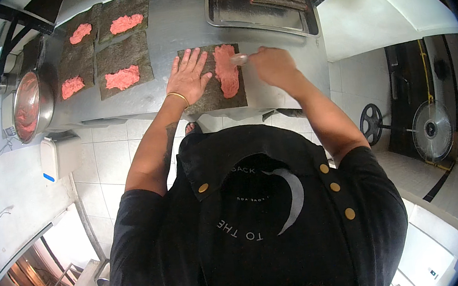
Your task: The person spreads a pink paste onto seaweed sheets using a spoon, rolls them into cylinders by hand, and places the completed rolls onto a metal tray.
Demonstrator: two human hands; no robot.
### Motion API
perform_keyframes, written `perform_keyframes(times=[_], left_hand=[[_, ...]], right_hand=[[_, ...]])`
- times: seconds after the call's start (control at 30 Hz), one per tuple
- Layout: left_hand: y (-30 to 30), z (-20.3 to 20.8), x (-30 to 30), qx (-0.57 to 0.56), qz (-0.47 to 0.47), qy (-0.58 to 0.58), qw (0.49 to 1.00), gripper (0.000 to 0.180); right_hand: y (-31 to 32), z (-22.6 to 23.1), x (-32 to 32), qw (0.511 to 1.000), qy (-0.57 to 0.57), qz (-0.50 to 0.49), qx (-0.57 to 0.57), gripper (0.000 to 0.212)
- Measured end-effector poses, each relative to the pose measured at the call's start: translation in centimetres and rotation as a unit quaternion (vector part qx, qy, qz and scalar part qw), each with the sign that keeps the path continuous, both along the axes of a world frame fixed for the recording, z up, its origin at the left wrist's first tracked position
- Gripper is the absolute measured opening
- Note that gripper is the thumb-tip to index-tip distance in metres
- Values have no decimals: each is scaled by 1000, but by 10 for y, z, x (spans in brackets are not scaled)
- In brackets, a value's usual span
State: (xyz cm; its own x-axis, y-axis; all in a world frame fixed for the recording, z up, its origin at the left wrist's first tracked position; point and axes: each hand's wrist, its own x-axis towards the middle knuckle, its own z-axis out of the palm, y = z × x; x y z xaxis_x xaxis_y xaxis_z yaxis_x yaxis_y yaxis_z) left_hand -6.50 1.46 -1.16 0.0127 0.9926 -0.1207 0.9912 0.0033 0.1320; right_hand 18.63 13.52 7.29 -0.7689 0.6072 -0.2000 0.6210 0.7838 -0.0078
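Seaweed sheet (207, 97): nearest item, at the near edge of the steel desk (171, 31), carrying a strip of pink paste (226, 71). Left hand (189, 77): open, flat on the sheet, fingers spread. Right hand (272, 66): clenched on a spoon (240, 58) touching the paste. Farther left: four sheets with paste dollops (122, 78), metal bowl (30, 106). Farthest: steel tray (236, 6).
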Motion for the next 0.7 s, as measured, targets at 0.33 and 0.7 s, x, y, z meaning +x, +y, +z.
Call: perform_keyframes(times=[0.33,0.7], left_hand=[[0,-2,0,7,-3,0,1000,69],[0,-5,0,14,1,-1,1000,68]], right_hand=[[38,-6,-17,996,80,-5,-44,29],[14,-13,12,993,79,60,-55,29]])
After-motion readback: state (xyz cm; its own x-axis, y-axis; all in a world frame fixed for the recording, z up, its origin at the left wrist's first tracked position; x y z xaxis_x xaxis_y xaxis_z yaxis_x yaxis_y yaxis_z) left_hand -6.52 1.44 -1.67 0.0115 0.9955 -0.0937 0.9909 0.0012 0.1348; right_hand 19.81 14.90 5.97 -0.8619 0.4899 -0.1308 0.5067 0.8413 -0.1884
